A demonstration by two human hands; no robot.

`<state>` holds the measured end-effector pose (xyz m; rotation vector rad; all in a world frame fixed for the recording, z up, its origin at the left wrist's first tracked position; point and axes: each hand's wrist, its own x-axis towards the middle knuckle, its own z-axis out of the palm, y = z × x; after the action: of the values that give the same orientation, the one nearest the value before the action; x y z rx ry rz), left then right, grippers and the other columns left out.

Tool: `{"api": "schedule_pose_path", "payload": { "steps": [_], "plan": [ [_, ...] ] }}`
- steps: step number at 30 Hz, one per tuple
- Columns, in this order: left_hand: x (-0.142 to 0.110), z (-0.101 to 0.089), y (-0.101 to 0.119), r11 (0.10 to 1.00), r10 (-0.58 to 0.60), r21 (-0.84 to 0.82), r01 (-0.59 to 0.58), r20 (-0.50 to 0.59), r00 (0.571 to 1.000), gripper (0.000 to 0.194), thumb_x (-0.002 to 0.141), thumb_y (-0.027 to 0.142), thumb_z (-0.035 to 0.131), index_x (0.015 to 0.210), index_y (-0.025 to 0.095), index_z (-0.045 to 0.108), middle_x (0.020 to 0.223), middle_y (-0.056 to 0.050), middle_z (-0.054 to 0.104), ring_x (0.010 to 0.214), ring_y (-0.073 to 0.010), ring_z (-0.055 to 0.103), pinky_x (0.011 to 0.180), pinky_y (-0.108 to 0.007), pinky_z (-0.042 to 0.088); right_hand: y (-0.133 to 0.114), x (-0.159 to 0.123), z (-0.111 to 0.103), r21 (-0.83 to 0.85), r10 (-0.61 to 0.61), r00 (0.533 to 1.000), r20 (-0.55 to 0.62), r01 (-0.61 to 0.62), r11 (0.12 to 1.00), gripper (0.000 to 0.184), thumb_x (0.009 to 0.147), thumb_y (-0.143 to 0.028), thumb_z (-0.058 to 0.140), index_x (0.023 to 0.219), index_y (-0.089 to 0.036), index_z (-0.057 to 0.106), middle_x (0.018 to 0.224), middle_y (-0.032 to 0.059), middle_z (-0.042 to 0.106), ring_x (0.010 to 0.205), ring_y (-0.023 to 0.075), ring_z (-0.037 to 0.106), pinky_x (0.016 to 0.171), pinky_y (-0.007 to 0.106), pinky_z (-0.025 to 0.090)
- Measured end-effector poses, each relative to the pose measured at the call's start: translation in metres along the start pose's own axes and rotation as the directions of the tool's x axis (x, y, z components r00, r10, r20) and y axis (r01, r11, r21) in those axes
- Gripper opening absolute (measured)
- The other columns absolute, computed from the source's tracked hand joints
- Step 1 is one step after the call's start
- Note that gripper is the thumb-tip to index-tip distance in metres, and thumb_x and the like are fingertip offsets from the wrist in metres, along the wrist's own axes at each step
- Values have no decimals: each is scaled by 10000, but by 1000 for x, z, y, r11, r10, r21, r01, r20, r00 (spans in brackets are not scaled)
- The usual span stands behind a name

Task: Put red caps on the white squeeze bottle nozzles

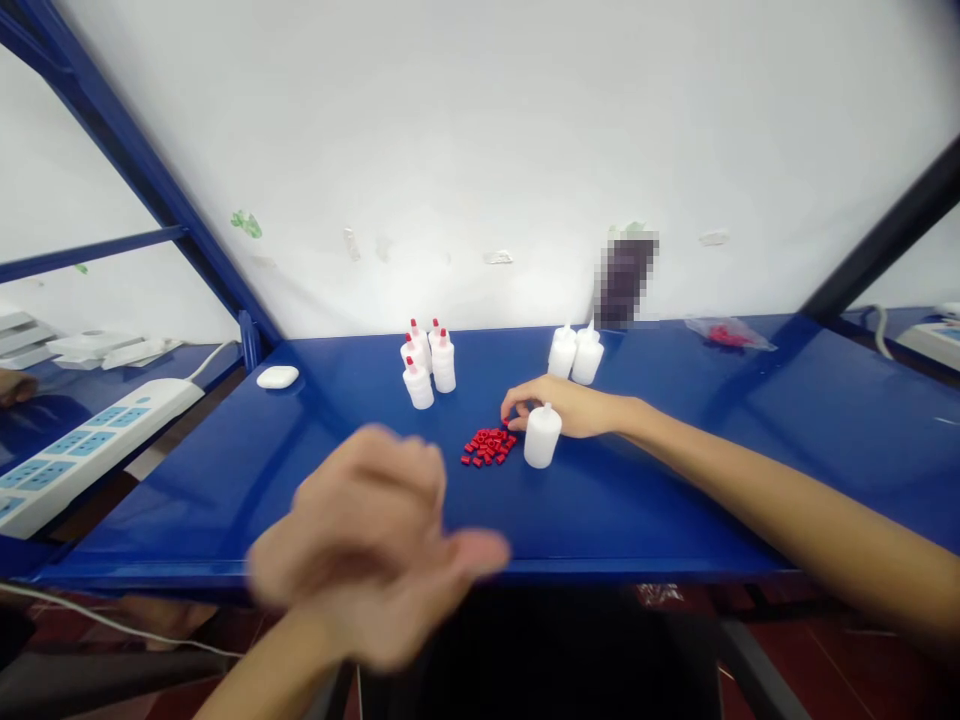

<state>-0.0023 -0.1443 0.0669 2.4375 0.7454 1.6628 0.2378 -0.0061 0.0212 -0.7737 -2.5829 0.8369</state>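
Note:
My right hand (559, 402) reaches over the blue table behind a white squeeze bottle (542, 437), which stands upright with a bare nozzle. Its thumb and fingertips are closed on a small red cap (505, 423) at the edge of a pile of red caps (487, 447). Nearer to me, my left hand (367, 540) is raised over the front of the table, blurred by motion. Its thumb sticks out, apart from the loosely curled fingers, and nothing shows in it. Several red-capped white bottles (443, 362) stand together left of the pile.
More bottles without caps (587, 357) stand behind my right hand. A clear bag with red pieces (729, 334) lies at the back right. A white rounded case (277, 377) rests at the left. Beyond the left edge is a power strip (97, 440). A wall backs the blue table (360, 400).

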Motion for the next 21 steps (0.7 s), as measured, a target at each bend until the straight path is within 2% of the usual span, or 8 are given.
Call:
{"api": "schedule_pose_path", "payload": {
  "steps": [2, 4, 6, 8, 12, 15, 18, 21],
  "plan": [
    [14, 16, -21, 997, 56, -39, -60, -97, 994, 222, 809, 338, 810, 732, 233, 630, 720, 10, 571, 613, -110, 501, 517, -284, 454, -2, -4, -3, 54, 76, 989, -123, -70, 996, 164, 951, -296, 566, 987, -159, 650, 770, 10, 640, 609, 123, 543, 584, 264, 422],
    [30, 29, -46, 990, 100, -91, -107, -77, 992, 210, 786, 314, 832, 728, 209, 658, 709, 20, 588, 609, -92, 499, 541, -264, 434, -7, -10, -8, 75, 107, 954, -279, -89, 993, 194, 996, -303, 470, 975, -164, 603, 737, -7, 595, 566, 111, 493, 548, 254, 393],
    [43, 39, -70, 991, 73, -109, -77, -38, 997, 210, 787, 310, 828, 728, 191, 665, 702, 23, 605, 613, -87, 497, 571, -256, 428, -16, -18, -13, -1, 45, 910, -412, -50, 999, 232, 1023, -292, 403, 921, -171, 573, 724, -10, 571, 577, 111, 485, 568, 255, 392],
    [50, 49, -85, 995, 27, -99, -28, -9, 1000, 224, 816, 326, 797, 715, 178, 663, 710, 16, 598, 643, -94, 511, 607, -259, 433, -25, -26, -16, -154, -71, 876, -477, -5, 988, 253, 1030, -297, 406, 868, -175, 558, 726, -5, 570, 608, 116, 498, 600, 258, 393],
    [46, 63, -91, 998, -32, -57, 39, 108, 994, 288, 957, 321, 577, 729, 171, 667, 763, -18, 587, 731, -131, 545, 698, -308, 440, -39, -36, -14, -418, -268, 867, -420, 78, 905, 249, 1031, -288, 426, 859, -173, 564, 695, -5, 574, 587, 118, 504, 587, 255, 376],
    [34, 68, -88, 998, 22, 48, -31, 195, 981, 308, 973, 312, 497, 746, 178, 656, 736, -19, 599, 739, -155, 528, 742, -355, 393, -42, -37, -9, -533, -356, 858, -370, 118, 838, 258, 1028, -264, 415, 852, -165, 575, 668, 1, 569, 568, 126, 501, 569, 260, 367],
    [22, 69, -87, 990, 63, 109, -91, 239, 969, 314, 974, 267, 453, 733, 176, 634, 645, -2, 559, 661, -146, 493, 701, -352, 354, -42, -35, -7, -590, -407, 844, -349, 140, 795, 257, 1020, -246, 420, 842, -161, 584, 671, 6, 571, 566, 129, 491, 566, 263, 366],
    [15, 69, -88, 983, 125, 95, -158, 287, 950, 232, 945, 294, 485, 873, 164, 663, 629, 7, 545, 609, -143, 485, 647, -334, 352, -42, -35, -9, -626, -446, 819, -359, 144, 767, 239, 1005, -241, 447, 832, -163, 594, 672, 8, 564, 569, 133, 475, 568, 273, 353]
  ]
}}
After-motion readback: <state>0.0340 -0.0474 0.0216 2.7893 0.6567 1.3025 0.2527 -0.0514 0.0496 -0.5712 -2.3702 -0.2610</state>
